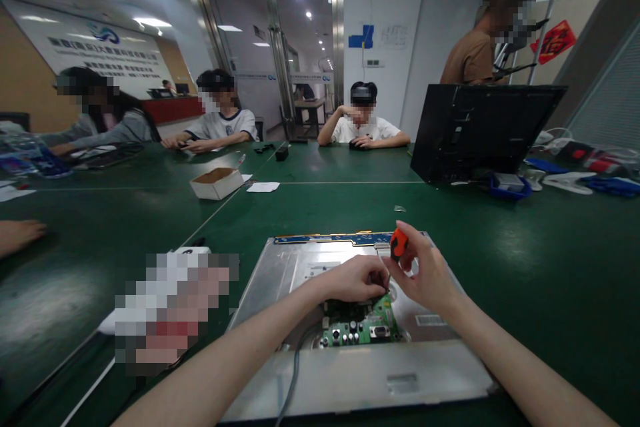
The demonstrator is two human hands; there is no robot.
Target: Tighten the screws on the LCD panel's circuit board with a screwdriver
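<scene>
A flat silver display panel [340, 383] lies on the green table in front of me, with a green circuit board [356, 333] on its back. My right hand [425, 278] grips a screwdriver [399, 244] by its orange and black handle, held upright with the tip down by the board's upper right corner. Close beside that tip, my left hand [356, 278] has its fingers pinched together over the board; what they hold, if anything, is hidden. A grey cable [294, 373] runs from the board toward the panel's near edge. Along the far edge sits a narrow blue circuit strip [330, 239].
Left of the panel lie a blurred-out white and pink item [175, 307] and cables. Beyond stands an open cardboard box [217, 184] near white paper [263, 187]. A black monitor [480, 130] and a blue tray [510, 185] are at right. Several people surround the table.
</scene>
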